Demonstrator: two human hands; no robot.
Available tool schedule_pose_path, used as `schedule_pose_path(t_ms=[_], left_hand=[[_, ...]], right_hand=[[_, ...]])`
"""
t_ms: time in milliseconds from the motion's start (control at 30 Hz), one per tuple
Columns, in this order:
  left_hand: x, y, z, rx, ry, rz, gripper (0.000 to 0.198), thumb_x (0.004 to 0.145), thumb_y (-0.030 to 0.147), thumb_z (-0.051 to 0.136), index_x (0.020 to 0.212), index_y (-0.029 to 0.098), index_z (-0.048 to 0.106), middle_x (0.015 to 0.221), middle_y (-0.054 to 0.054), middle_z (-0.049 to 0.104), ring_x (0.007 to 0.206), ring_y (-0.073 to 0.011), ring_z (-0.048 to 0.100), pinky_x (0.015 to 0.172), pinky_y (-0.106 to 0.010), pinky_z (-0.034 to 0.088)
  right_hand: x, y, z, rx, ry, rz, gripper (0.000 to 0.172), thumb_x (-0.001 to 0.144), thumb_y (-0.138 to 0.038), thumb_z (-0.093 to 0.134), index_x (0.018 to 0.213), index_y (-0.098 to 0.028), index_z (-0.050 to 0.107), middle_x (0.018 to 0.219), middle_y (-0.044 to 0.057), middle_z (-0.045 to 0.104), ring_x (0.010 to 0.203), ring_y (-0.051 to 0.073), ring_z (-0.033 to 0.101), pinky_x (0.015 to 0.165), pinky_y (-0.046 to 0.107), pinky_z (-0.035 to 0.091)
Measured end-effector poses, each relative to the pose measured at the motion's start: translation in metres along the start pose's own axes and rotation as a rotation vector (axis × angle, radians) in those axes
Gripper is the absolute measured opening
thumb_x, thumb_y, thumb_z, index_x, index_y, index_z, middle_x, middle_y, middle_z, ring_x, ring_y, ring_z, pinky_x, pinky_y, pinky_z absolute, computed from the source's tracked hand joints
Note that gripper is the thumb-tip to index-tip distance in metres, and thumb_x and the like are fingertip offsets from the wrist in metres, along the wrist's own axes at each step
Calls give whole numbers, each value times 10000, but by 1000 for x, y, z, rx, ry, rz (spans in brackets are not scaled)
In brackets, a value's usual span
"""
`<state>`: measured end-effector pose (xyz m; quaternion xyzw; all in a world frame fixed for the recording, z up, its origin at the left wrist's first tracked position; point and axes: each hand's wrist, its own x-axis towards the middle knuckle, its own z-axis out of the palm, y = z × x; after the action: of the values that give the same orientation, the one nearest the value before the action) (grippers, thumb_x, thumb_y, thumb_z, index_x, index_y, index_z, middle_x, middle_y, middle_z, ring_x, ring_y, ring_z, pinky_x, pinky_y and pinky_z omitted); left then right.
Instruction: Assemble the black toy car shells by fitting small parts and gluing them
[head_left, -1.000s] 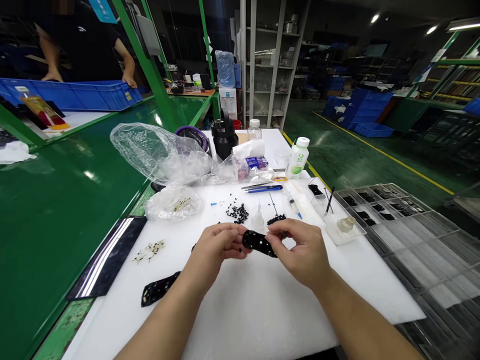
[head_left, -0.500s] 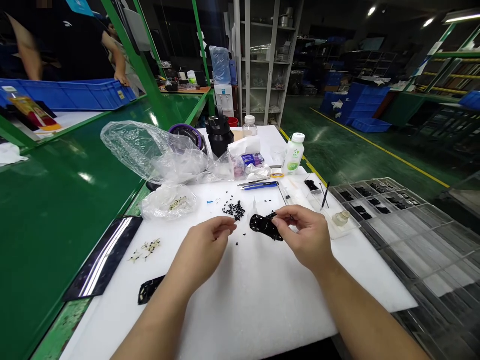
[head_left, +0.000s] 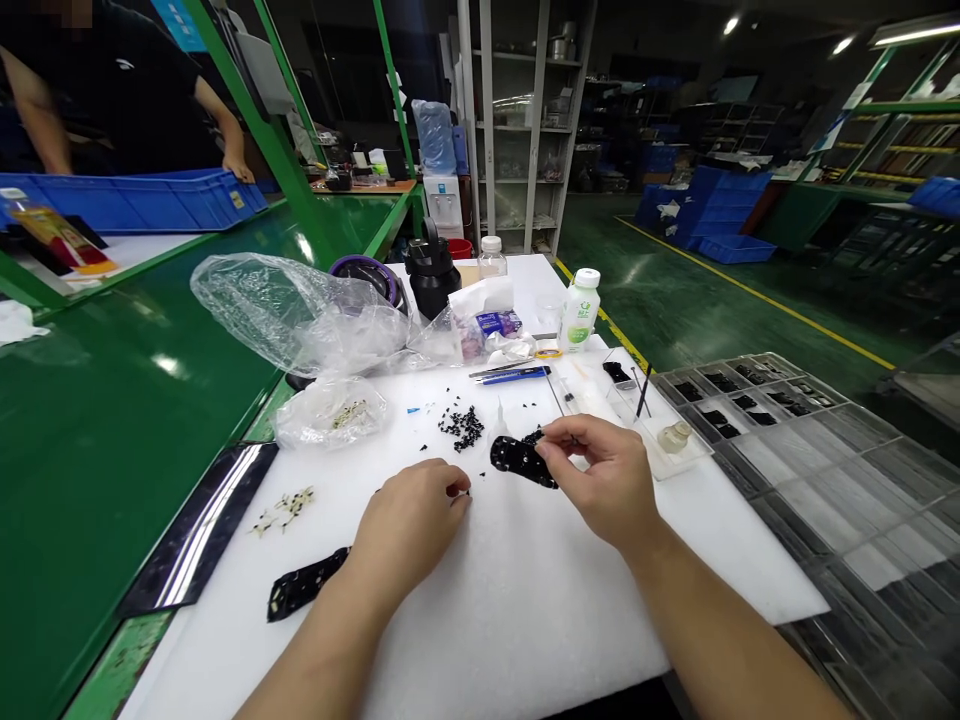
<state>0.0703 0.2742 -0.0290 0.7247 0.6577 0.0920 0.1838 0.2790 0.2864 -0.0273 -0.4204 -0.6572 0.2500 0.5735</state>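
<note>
My right hand (head_left: 600,475) pinches the end of a black perforated plate (head_left: 521,462), which has small black parts on its far edge. My left hand (head_left: 409,525) is apart from it, lower left, with fingers closed and a tiny black part (head_left: 466,493) showing at the fingertips. Beyond the hands lies a heap of small black parts (head_left: 461,428) on the white foam pad (head_left: 517,630). Another black plate (head_left: 304,585) dotted with pale bits lies partly hidden behind my left wrist.
On the pad are pale bits (head_left: 283,510), a small bag (head_left: 330,412), a translucent nozzle bottle (head_left: 499,425), and a blue pen with tweezers (head_left: 510,374). A plastic sheet (head_left: 292,315), a black strip (head_left: 199,530), a clear tray (head_left: 660,435) and a compartment tray (head_left: 750,400) lie around it. A co-worker (head_left: 112,100) stands far left.
My left hand has moved away from the heap, down and left, with its fingers closed. The right hand still has the plate, now tilted slightly. My view has shifted a little.
</note>
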Motion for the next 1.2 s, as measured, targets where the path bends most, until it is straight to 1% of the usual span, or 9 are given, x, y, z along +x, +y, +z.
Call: schedule_pose_path(t_ms=[133, 233, 367, 533, 667, 767, 900, 1000, 1200], left_hand=[[2, 1, 0, 50, -6, 25, 285, 867, 337, 452, 825, 263, 724, 970, -44, 677, 790, -247, 609, 662, -328, 407], [3, -2, -2, 85, 11, 61, 329, 893, 334, 422, 854, 261, 741, 987, -57, 666, 841, -251, 606, 687, -329, 415], [5, -10, -4, 148, 68, 110, 362, 912, 311, 403, 881, 267, 761, 1015, -66, 672, 932, -278, 572, 732, -348, 422], [11, -22, -5, 152, 109, 110, 383, 927, 321, 391, 935, 252, 768, 1025, -74, 688, 939, -285, 553, 777, -358, 428], [14, -26, -7, 86, 141, 154, 323, 905, 309, 449, 966, 216, 752, 1037, -80, 682, 956, -279, 539, 814, -377, 432], [14, -26, -7, 53, 125, 235, 229, 861, 252, 516, 903, 221, 739, 1003, -58, 680, 937, -258, 520, 793, -376, 440], [13, -25, -5, 34, 90, 291, 218, 854, 183, 525, 850, 221, 739, 953, -48, 687, 896, -241, 505, 779, -372, 435], [13, -25, -4, 30, 82, 302, 218, 855, 158, 539, 850, 223, 747, 927, -41, 690, 885, -229, 502, 781, -355, 433], [13, -24, 3, 34, 123, 270, 202, 855, 173, 565, 853, 241, 755, 904, -23, 686, 878, -209, 505, 766, -323, 438]], right_hand=[[0, 0, 0, -1, -5, -7, 108, 767, -107, 663, 848, -175, 688, 770, 24, 693, 682, 147, 647, 634, 260, 564], [0, 0, 0, 6, -8, -4, 111, 766, -103, 663, 851, -170, 689, 772, 23, 694, 682, 144, 645, 636, 255, 563], [1, 1, 0, 19, -11, -3, 109, 767, -100, 662, 845, -172, 688, 764, 24, 690, 678, 146, 641, 632, 259, 561], [0, 1, 0, 29, -10, -7, 112, 766, -92, 661, 838, -173, 688, 771, 22, 692, 685, 144, 643, 628, 251, 555], [-1, 0, -1, 26, -14, 0, 111, 764, -89, 663, 835, -170, 687, 765, 17, 689, 678, 137, 639, 633, 245, 557], [-1, 0, -1, 20, -16, 7, 98, 769, -100, 666, 837, -168, 685, 764, 16, 687, 679, 134, 636, 635, 240, 556], [-3, 0, -2, 9, -26, 5, 91, 786, -123, 670, 850, -184, 686, 779, 12, 691, 685, 134, 639, 648, 240, 557], [-6, 1, -2, -10, -28, 7, 83, 793, -151, 679, 852, -207, 693, 792, 9, 693, 694, 139, 639, 643, 241, 553], [-10, 4, -1, -22, 4, 53, 59, 802, -235, 693, 854, -207, 703, 810, 34, 703, 708, 168, 658, 650, 267, 565]])
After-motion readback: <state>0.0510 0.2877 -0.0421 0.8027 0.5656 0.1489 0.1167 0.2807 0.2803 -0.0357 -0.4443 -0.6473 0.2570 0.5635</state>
